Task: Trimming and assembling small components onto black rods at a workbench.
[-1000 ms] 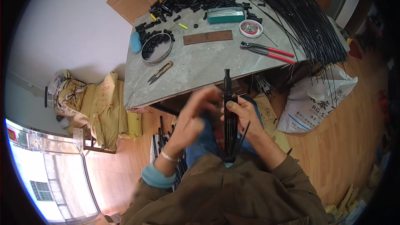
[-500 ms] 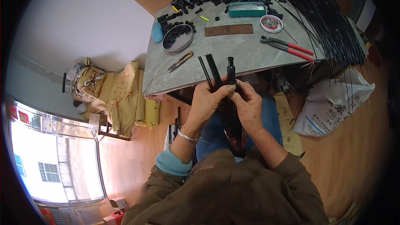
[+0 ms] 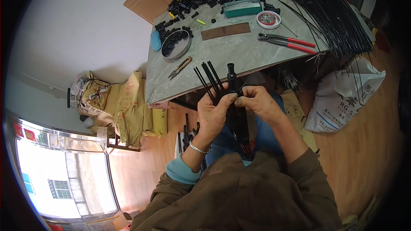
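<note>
The person sits with both hands raised over the lap, just short of the counter's near edge. The left hand (image 3: pixel 213 115) is wrapped around a bundle of black rods (image 3: pixel 236 115), thumb and fingers pressed onto it; the right hand (image 3: pixel 259 102) pinches the bundle near its top, fingertips meeting the left thumb. The bundle's long axis runs from the lap up and away toward the counter (image 3: pixel 239 51). A black cap (image 3: pixel 231 69) tops it at the far end, and a few loose rod ends (image 3: pixel 207 75) fan out to the left. To do this well, I'd keep the left grip firm and seat each stray rod squarely before moving on. Farther off on the counter lie small snips (image 3: pixel 180 67), a round tin (image 3: pixel 175 43), red-handled pliers (image 3: pixel 287 42) and a heap of long black rods (image 3: pixel 325 8).
</note>
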